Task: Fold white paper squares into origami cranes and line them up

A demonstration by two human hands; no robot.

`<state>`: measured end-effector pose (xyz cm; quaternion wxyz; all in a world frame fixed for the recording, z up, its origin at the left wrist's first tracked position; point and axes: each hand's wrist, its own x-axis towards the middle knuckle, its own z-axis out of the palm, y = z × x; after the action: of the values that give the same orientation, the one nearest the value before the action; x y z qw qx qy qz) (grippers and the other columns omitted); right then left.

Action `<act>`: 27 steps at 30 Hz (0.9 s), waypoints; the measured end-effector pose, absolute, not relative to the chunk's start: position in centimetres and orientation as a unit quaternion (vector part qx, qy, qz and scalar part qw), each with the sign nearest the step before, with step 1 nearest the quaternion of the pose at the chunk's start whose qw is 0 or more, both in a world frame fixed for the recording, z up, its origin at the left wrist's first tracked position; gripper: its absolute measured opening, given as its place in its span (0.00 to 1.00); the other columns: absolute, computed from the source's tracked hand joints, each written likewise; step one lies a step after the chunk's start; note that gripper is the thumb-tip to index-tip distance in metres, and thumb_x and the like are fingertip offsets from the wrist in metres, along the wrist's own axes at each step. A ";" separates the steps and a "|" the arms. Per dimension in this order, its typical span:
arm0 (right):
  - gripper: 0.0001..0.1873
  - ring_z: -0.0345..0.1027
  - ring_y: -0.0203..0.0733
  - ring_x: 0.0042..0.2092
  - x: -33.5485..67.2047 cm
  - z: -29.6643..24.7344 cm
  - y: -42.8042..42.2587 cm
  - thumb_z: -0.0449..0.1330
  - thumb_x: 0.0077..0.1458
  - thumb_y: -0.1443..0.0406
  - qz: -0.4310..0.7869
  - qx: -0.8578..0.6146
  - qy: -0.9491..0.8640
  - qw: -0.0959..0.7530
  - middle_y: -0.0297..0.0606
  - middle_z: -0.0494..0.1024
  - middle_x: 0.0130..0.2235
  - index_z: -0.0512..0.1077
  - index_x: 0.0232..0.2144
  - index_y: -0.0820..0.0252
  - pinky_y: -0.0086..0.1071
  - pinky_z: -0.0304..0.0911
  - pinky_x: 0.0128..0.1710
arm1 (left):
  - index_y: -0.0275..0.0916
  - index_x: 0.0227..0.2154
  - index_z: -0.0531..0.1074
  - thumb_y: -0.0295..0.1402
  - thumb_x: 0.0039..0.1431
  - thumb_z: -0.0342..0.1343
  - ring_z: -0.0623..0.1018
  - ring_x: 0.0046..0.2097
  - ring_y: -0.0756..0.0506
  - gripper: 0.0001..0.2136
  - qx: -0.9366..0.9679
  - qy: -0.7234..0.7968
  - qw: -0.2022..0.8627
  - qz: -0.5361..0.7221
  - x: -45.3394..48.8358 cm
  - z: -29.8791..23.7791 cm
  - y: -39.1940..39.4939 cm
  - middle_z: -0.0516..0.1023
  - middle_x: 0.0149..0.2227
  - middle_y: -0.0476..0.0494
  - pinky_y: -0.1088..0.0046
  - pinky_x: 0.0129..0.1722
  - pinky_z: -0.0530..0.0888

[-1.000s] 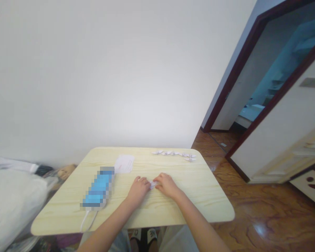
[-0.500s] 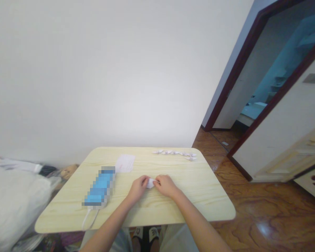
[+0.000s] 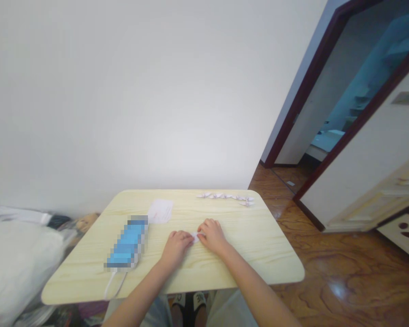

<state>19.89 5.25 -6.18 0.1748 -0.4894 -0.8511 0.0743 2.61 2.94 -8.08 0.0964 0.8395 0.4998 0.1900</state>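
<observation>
Reaching out from the near edge, two bare forearms crossed the pale wood-grain table [image 3: 259, 254], a smooth board with rounded corners, and beneath that edge one pair of black-and-white slippers [image 3: 187, 300] showed on the floor, their lettering too small to read. One white cable [image 3: 113, 284] looped off the near left of the tabletop. The left hand [image 3: 175, 245] and the right hand [image 3: 213, 236] lay close together at the middle of the table, both curled narrow, their fingertips pinching the one small folded paper [image 3: 195, 236] between them. That paper was white, creased flat, and rested on the wood where the two hands met. Just left of the hands lay a single oblong blue device [image 3: 127, 245], pixelated so that no label could be read, with the cable running from its near end. Beyond it one white sheet [image 3: 161, 210] lay flat, carrying faint reddish marks that could not be read. Farther right, along the far edge, a row of folded pieces [image 3: 226, 197] of pale paper stood end to end, perhaps six or seven, too small to count surely. A soft white bundle [image 3: 13, 259] sat left of the table. Behind stood a plain matte wall [image 3: 139, 91], and to the right a glossy brown wood floor [image 3: 344, 272] led to one dark red-brown door frame [image 3: 303, 86].
</observation>
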 end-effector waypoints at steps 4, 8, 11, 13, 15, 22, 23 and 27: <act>0.07 0.60 0.38 0.41 20.3 -6.7 4.8 0.53 0.54 0.67 0.097 -0.394 -0.895 0.183 0.36 0.71 0.36 0.69 0.36 0.57 0.32 0.51 0.42 | 0.44 0.37 0.72 0.29 0.55 0.50 0.69 0.42 0.46 0.09 0.850 0.492 0.087 0.164 2.6 -8.2 3.1 0.75 0.37 0.46 0.67 0.41 0.60; 0.07 0.61 0.39 0.40 20.9 -7.4 5.2 0.54 0.54 0.64 0.109 -0.389 -0.896 0.184 0.37 0.71 0.35 0.70 0.35 0.59 0.30 0.54 0.40 | 0.40 0.34 0.72 0.28 0.54 0.51 0.70 0.40 0.46 0.07 0.839 0.506 0.095 0.178 2.8 -8.3 3.6 0.75 0.36 0.45 0.69 0.40 0.62; 0.08 0.61 0.38 0.38 21.2 -7.7 5.7 0.54 0.55 0.62 0.095 -0.412 -0.889 0.173 0.36 0.72 0.33 0.71 0.31 0.59 0.30 0.54 0.39 | 0.39 0.31 0.72 0.29 0.55 0.50 0.70 0.39 0.45 0.06 0.819 0.529 0.108 0.193 2.9 -8.5 3.9 0.75 0.34 0.45 0.69 0.39 0.62; 0.08 0.61 0.38 0.39 21.2 -7.7 5.8 0.55 0.53 0.61 0.089 -0.419 -0.887 0.174 0.36 0.72 0.34 0.71 0.32 0.57 0.31 0.54 0.40 | 0.40 0.31 0.72 0.29 0.55 0.50 0.70 0.39 0.45 0.06 0.813 0.535 0.110 0.201 2.9 -8.5 3.9 0.75 0.33 0.46 0.69 0.39 0.62; 0.09 0.61 0.38 0.40 21.0 -7.5 5.8 0.56 0.52 0.59 0.088 -0.422 -0.886 0.172 0.35 0.72 0.35 0.71 0.34 0.56 0.31 0.52 0.41 | 0.40 0.31 0.71 0.29 0.55 0.49 0.70 0.39 0.45 0.06 0.812 0.536 0.107 0.203 3.0 -8.5 3.9 0.75 0.34 0.46 0.68 0.40 0.61; 0.06 0.60 0.37 0.40 20.1 -6.9 5.8 0.55 0.53 0.61 0.083 -0.455 -0.875 0.146 0.34 0.71 0.34 0.72 0.32 0.55 0.32 0.50 0.42 | 0.39 0.31 0.70 0.29 0.55 0.48 0.69 0.40 0.45 0.06 0.801 0.555 0.107 0.198 3.4 -8.5 3.9 0.73 0.35 0.45 0.68 0.41 0.61; 0.06 0.60 0.37 0.40 20.0 -6.8 5.9 0.55 0.54 0.62 0.090 -0.462 -0.870 0.147 0.34 0.71 0.34 0.72 0.31 0.55 0.32 0.49 0.42 | 0.39 0.31 0.70 0.29 0.55 0.48 0.69 0.41 0.45 0.06 0.797 0.559 0.106 0.202 3.4 -8.5 3.8 0.73 0.36 0.45 0.68 0.41 0.61; 0.08 0.60 0.38 0.40 19.5 -6.8 6.4 0.54 0.54 0.62 0.112 -0.498 -0.849 0.139 0.35 0.71 0.35 0.72 0.31 0.55 0.32 0.50 0.41 | 0.39 0.30 0.71 0.31 0.55 0.49 0.68 0.42 0.44 0.07 0.767 0.594 0.086 0.226 3.6 -8.6 3.6 0.71 0.39 0.44 0.67 0.41 0.61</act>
<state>19.50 6.36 -6.79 0.1394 -0.4975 -0.8488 0.1125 3.58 3.62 -8.56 0.0865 0.7671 0.5942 0.2257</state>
